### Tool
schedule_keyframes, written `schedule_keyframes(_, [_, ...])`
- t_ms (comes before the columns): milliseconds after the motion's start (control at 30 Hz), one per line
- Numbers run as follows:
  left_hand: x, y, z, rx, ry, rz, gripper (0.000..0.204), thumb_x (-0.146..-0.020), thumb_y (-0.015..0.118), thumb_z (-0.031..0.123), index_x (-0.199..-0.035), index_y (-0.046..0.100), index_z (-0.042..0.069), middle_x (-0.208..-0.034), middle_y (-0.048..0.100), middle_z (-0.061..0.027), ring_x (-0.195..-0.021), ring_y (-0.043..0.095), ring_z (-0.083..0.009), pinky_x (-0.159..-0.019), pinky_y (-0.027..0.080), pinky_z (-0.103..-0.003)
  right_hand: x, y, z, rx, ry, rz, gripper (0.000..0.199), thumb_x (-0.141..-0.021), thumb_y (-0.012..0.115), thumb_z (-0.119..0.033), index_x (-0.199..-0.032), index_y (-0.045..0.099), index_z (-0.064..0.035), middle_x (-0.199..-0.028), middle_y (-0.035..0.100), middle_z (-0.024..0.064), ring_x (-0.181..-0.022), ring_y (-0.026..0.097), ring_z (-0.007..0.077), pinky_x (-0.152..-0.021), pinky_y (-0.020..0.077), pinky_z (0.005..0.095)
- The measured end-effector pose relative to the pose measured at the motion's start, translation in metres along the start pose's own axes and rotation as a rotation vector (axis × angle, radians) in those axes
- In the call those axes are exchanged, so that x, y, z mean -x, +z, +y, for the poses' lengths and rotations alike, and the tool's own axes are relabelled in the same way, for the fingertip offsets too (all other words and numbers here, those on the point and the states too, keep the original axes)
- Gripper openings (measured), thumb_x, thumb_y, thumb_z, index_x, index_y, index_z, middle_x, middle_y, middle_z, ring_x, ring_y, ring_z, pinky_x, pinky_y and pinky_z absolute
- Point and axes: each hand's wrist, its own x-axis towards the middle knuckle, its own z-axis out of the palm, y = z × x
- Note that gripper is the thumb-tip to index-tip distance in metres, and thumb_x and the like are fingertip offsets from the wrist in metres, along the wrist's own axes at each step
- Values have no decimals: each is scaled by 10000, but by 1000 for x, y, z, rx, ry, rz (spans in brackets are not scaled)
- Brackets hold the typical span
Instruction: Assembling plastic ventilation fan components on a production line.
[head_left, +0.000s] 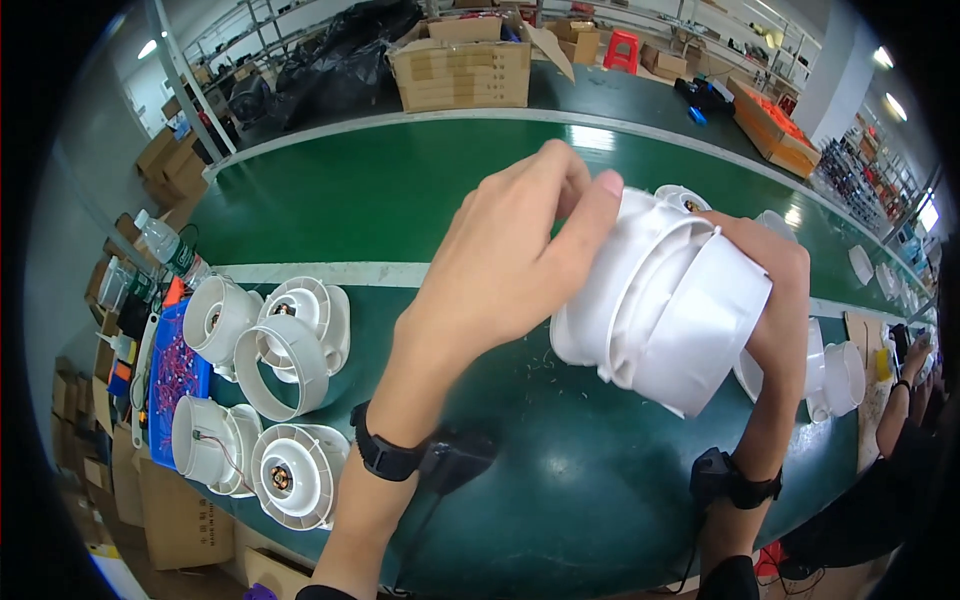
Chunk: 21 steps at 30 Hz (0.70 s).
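Observation:
A white plastic fan housing (pixel 670 300), round and stepped with a wide collar, is held tilted above the green work table. My right hand (pixel 770 270) grips it from the right, its fingers partly hidden behind the collar. At the housing's upper left is my left hand (pixel 510 250), closed, with bent fingers and the thumb against or just before the rim. What lies between those fingertips is hidden. Left of my forearm stand several similar white housings, among them an open ring (pixel 282 368) and a round part with a copper-coloured centre (pixel 293 477).
A blue tray (pixel 168 380) of small red-and-blue pieces lies at the left edge, near a plastic bottle (pixel 170 245). More white housings (pixel 838 380) stand at the right. Beyond the green belt (pixel 350 185) is a cardboard box (pixel 460 75). A co-worker's arm (pixel 895 410) shows at far right.

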Motion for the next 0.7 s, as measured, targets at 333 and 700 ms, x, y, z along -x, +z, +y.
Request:
schedule_keyframes(333, [-4,-7,-58,457,-118,-381,619,-862,750,292,-1347,467,31,-1113,639,-151,-989,616,-171,-798,518,-304,4,38,24,88,236,-25,231,-772,558,-42,-947,677,52,-834,668,248,-742,645,383,-737,499,382])
schedule_keyframes(700, [-10,43,-167,779,-614,282,624,-850,679,273,-1334,337,78,-1117,577,-186,-876,668,-283,-551,594,-409,44,26,140,-197,516,229,485,-987,496,-301,-1384,461,-25,-987,633,110,-857,605,177,-782,493,306])
